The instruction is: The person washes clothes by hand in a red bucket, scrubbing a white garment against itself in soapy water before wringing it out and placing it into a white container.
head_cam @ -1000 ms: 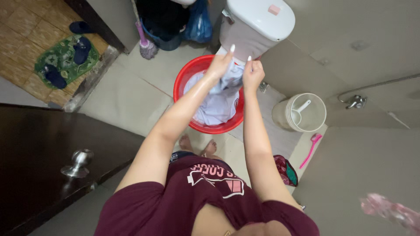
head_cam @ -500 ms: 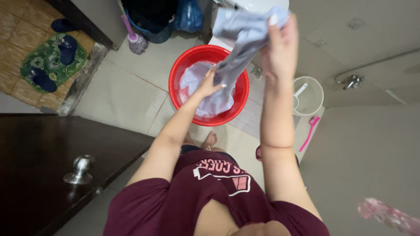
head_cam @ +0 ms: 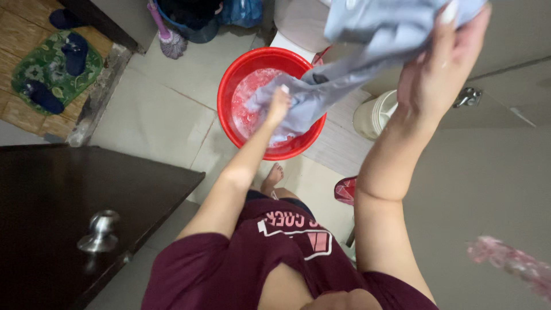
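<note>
A wet pale grey-blue garment [head_cam: 350, 63] stretches from high at the upper right down to the red basin [head_cam: 229, 86] on the tiled floor. My right hand [head_cam: 439, 69] is raised close to the camera, gripping the garment's upper end. My left hand [head_cam: 276, 106] is lower, over the basin, clutching the garment's lower part. Soapy water shows inside the basin.
A dark wooden door [head_cam: 69, 218] with a metal knob [head_cam: 99, 229] stands at the lower left. A white toilet [head_cam: 295, 23] is behind the basin, a white bucket [head_cam: 373, 117] to its right. A purple brush [head_cam: 166, 34], a green mat with dark slippers [head_cam: 54, 72] and my bare foot [head_cam: 272, 178] are also visible.
My right hand has lifted the garment much higher and nearer the camera. My left hand has stayed low over the basin, so the cloth is now pulled out long.
</note>
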